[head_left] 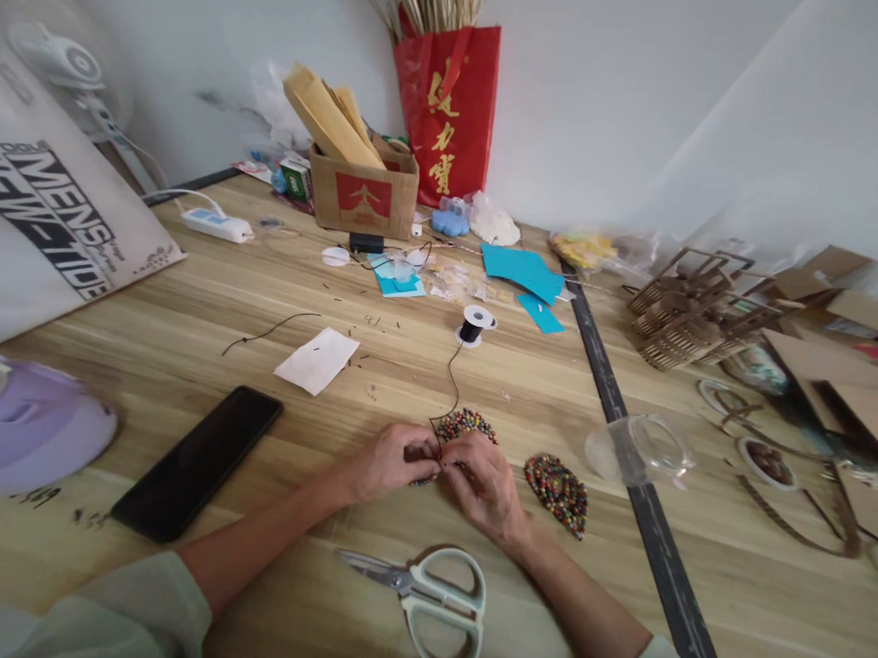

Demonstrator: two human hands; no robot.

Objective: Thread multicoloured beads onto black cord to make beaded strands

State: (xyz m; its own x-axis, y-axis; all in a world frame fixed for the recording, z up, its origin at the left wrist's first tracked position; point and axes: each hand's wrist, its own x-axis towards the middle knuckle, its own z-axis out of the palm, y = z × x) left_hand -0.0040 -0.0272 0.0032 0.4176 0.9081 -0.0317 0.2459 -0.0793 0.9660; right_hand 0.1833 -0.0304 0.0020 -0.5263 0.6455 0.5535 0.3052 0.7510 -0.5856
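- One wooden surface (375, 385) carries everything and lies directly under the fingers.
- One black phone (200, 458) lies flat to the left of the fingers, well apart.
- One pair of scissors (427, 594), blades shut, lies on the near side of the fingers, between the forearms. A wrist drawn back could likely knock them.
- Two hands meet: the left hand (392, 461) and the right hand (484, 488). Both sets of fingers are pinched together on a beaded piece (466, 426). Which fingertip holds the thread I cannot tell.
- One clear plastic cup (637, 448) lies on its side to the right of the fingers.
- There are two beaded pieces. One is under the fingers, showing just beyond them. The second beaded piece (557, 493) lies near on the right, not touching them.
- One spool (475, 324) stands beyond the fingers. A hard tug could probably topple it.
- One black thread (451, 380) runs from the spool to the fingers. If the pinch slackens, beads may slip loose and scatter.
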